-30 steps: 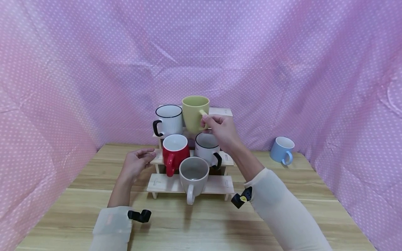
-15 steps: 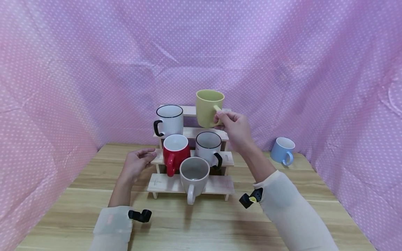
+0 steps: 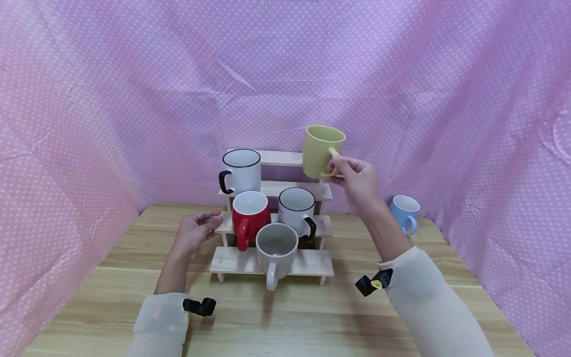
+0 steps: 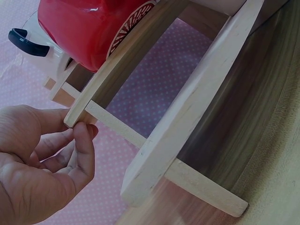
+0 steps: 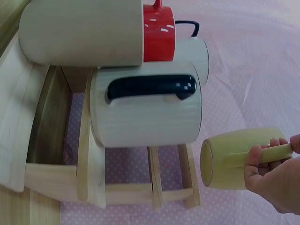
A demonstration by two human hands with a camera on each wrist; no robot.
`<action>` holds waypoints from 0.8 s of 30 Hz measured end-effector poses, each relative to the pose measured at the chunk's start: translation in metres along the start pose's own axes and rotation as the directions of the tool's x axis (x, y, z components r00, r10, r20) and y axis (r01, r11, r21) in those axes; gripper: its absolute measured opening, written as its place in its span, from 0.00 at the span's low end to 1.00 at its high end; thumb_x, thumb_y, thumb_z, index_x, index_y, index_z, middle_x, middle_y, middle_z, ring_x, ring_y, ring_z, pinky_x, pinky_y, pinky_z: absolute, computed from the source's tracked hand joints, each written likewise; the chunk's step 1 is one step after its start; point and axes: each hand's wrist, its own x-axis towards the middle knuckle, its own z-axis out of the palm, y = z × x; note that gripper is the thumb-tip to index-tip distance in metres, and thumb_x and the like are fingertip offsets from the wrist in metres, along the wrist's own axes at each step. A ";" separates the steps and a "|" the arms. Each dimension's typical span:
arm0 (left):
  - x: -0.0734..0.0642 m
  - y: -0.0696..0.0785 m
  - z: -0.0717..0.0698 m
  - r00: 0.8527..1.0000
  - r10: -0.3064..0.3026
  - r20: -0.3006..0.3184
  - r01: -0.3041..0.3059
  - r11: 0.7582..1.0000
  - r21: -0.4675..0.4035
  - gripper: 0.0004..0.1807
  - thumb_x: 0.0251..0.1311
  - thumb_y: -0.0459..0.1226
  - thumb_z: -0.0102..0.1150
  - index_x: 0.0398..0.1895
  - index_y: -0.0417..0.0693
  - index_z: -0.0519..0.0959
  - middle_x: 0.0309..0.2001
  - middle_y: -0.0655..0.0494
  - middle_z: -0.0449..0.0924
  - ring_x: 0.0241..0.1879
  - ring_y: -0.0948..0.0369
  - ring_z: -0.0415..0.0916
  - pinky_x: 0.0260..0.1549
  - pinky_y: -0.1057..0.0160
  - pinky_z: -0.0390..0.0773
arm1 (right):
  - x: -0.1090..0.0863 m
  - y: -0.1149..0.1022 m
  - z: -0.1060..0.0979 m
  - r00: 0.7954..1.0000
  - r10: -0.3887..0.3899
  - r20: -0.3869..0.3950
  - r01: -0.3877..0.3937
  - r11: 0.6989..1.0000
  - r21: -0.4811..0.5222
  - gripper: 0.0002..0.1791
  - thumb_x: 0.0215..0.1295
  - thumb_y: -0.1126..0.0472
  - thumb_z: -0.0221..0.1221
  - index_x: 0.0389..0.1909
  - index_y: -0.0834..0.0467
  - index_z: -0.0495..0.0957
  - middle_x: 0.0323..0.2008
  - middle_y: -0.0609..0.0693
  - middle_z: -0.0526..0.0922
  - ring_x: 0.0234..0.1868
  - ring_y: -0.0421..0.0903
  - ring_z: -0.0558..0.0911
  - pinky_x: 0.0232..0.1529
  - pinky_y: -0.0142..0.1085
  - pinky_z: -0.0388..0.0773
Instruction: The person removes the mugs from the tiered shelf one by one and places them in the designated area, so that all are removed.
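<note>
By its handle, my right hand (image 3: pixel 359 186) pinches a yellow-green mug (image 3: pixel 317 154), held upright in the air at the right end of the rack's top board. The right wrist view shows the mug (image 5: pixel 222 161) apart from the boards, its base towards them. My left hand (image 4: pixel 44 164) grips the left end of a wooden tiered rack (image 3: pixel 312 263), thumb on one face of a board and fingers on the other. On the rack stand a ribbed white mug (image 3: pixel 247 177), a red mug (image 3: pixel 256 223), a white mug with black handle (image 3: pixel 289 216) and a grey mug (image 3: pixel 285 258).
A light blue mug (image 3: pixel 403 213) stands at the back right of the wooden table (image 3: pixel 285 322), close behind my right forearm. Pink dotted cloth (image 3: pixel 285 74) hangs behind and at both sides. The grey mug's handle juts past the lowest board's front edge.
My right hand has carried the yellow-green mug rightwards and slightly up, from beside the ribbed white mug to the rack's right end. My left hand has stayed at the rack.
</note>
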 end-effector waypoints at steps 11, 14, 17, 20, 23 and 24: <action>0.001 -0.002 0.000 1.000 0.008 -0.009 -0.008 1.000 -0.011 0.24 0.70 0.36 0.63 0.66 0.34 0.76 0.44 0.54 0.82 0.38 0.68 0.79 0.40 0.67 0.85 | -0.003 0.000 -0.027 0.999 -0.019 -0.044 0.017 0.999 -0.032 0.15 0.75 0.60 0.60 0.40 0.72 0.81 0.35 0.53 0.82 0.46 0.51 0.81 0.48 0.36 0.85; 0.001 -0.001 0.000 1.000 0.010 -0.008 -0.010 1.000 -0.016 0.24 0.71 0.36 0.63 0.66 0.34 0.75 0.45 0.52 0.82 0.39 0.68 0.79 0.41 0.67 0.85 | -0.005 0.002 -0.035 0.998 -0.034 -0.045 0.032 0.998 -0.046 0.15 0.75 0.60 0.60 0.40 0.72 0.81 0.35 0.53 0.82 0.47 0.52 0.81 0.48 0.35 0.85; 0.001 -0.001 0.000 1.000 0.010 -0.004 -0.010 1.000 -0.014 0.24 0.71 0.36 0.63 0.66 0.34 0.75 0.46 0.51 0.82 0.39 0.68 0.79 0.43 0.66 0.85 | -0.007 0.004 -0.044 0.997 -0.050 -0.056 0.048 0.998 -0.029 0.15 0.75 0.61 0.61 0.39 0.72 0.82 0.34 0.54 0.83 0.45 0.52 0.81 0.46 0.34 0.85; 0.001 -0.001 0.000 1.000 0.008 -0.004 -0.008 1.000 -0.012 0.24 0.70 0.36 0.63 0.66 0.34 0.75 0.46 0.51 0.82 0.39 0.68 0.79 0.43 0.66 0.85 | -0.008 0.006 -0.053 0.996 -0.053 -0.076 0.052 0.999 -0.014 0.15 0.74 0.61 0.61 0.38 0.72 0.82 0.34 0.54 0.83 0.44 0.51 0.81 0.45 0.34 0.85; 0.001 -0.001 0.000 1.000 0.008 -0.003 -0.008 1.000 -0.016 0.24 0.70 0.36 0.63 0.66 0.34 0.75 0.46 0.50 0.82 0.39 0.68 0.79 0.41 0.67 0.85 | -0.008 0.009 -0.060 0.993 -0.046 -0.111 0.048 0.999 0.010 0.14 0.74 0.62 0.61 0.37 0.72 0.83 0.33 0.54 0.83 0.42 0.50 0.82 0.44 0.34 0.86; 0.001 -0.001 0.000 1.000 0.009 -0.002 -0.009 1.000 -0.018 0.24 0.71 0.36 0.63 0.66 0.34 0.75 0.47 0.50 0.82 0.39 0.68 0.79 0.41 0.67 0.85 | -0.008 0.010 -0.061 0.991 -0.042 -0.126 0.045 0.999 0.017 0.13 0.74 0.63 0.62 0.37 0.72 0.83 0.33 0.53 0.83 0.42 0.49 0.82 0.44 0.34 0.86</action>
